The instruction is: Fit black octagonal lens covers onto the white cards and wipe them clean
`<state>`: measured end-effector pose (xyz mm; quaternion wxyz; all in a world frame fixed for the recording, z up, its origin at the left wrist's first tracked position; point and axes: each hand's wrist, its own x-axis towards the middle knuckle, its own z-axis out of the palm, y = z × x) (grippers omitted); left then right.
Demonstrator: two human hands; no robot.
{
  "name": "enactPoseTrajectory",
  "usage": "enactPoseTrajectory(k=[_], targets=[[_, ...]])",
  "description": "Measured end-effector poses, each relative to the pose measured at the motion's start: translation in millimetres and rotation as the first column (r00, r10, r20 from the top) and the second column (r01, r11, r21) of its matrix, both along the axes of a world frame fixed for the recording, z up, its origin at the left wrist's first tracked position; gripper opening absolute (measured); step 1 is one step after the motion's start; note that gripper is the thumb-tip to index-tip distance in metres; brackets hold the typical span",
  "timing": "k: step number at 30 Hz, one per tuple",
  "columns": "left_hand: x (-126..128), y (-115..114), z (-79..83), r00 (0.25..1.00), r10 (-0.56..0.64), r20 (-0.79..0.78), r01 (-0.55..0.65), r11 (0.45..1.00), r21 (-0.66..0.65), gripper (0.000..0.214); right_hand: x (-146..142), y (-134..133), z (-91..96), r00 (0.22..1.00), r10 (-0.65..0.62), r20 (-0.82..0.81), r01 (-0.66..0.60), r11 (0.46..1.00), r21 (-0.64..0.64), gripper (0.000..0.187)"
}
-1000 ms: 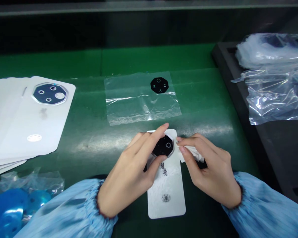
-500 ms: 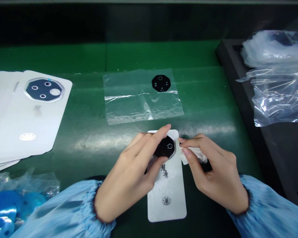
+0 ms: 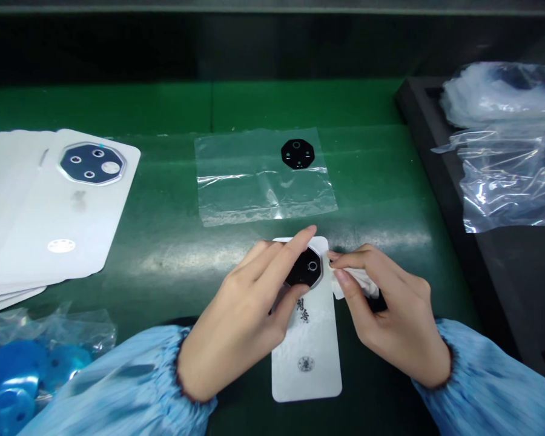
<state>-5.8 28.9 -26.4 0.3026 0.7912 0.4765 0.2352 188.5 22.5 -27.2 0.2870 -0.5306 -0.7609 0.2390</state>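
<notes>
A white phone back cover [image 3: 307,381] with a raised black octagonal camera plate [image 3: 309,267] and dark printed characters lies on the green work surface. My left hand [image 3: 243,303] reaches over its upper left part, index finger and thumb curled around the camera plate's top and bottom edges. The other fingers and the cover's upper left side are partly hidden. Just right of the cover, my right hand [image 3: 393,312] pinches a crumpled white cloth [image 3: 361,280] between thumb and fingers, close to the cover's right edge.
Behind the cover lies a clear plastic bag [image 3: 240,181] with a loose black octagonal plate [image 3: 298,154] on it. A fanned stack of white covers [image 3: 86,224] is at left, with blue film pieces [image 3: 13,369] in front. At right, clear bags [image 3: 513,175] rest on a dark tray [image 3: 481,260].
The view has shifted slightly, so things at left appear a little farther right. Both hands keep nearly the same pose at the cover and cloth.
</notes>
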Motion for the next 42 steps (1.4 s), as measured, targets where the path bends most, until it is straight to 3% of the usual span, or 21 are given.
enactPoseTrajectory(k=[19,24,27,30,32,37,42], targets=[[2,-1,0.0,0.998,-0.057,-0.029,0.059,0.996,0.069,0.065,-1,-2,-1.4,0.998,0.005,0.060,-0.010,0.996,0.083,0.012],[2,-2,-0.6,0.999,-0.039,-0.012,0.039,0.999,0.032,0.071,-1,-3,-2.6,0.996,0.038,0.080,-0.047,0.992,0.113,0.014],[0,-1,-2.1,0.999,-0.024,0.047,0.025,0.999,-0.022,0.076,-1,-2,-3.4,0.985,0.161,0.067,-0.170,0.975,0.143,0.013],[-4,1,-5.1,0.996,-0.035,0.087,0.040,0.998,-0.056,0.079,-2,-1,-5.0,0.924,0.373,0.091,-0.383,0.911,0.153,0.014],[-7,2,-7.6,0.993,-0.051,0.105,0.059,0.995,-0.075,0.081,-3,0,-5.8,0.887,0.445,0.126,-0.461,0.875,0.151,0.017],[-17,3,-10.3,0.989,-0.119,0.088,0.125,0.989,-0.076,0.079,-4,-1,-3.4,0.827,0.495,0.266,-0.542,0.828,0.143,0.028],[-24,3,-9.3,0.992,-0.122,0.011,0.122,0.990,-0.065,0.081,-10,-3,1.5,0.791,0.490,0.367,-0.568,0.811,0.139,0.026]])
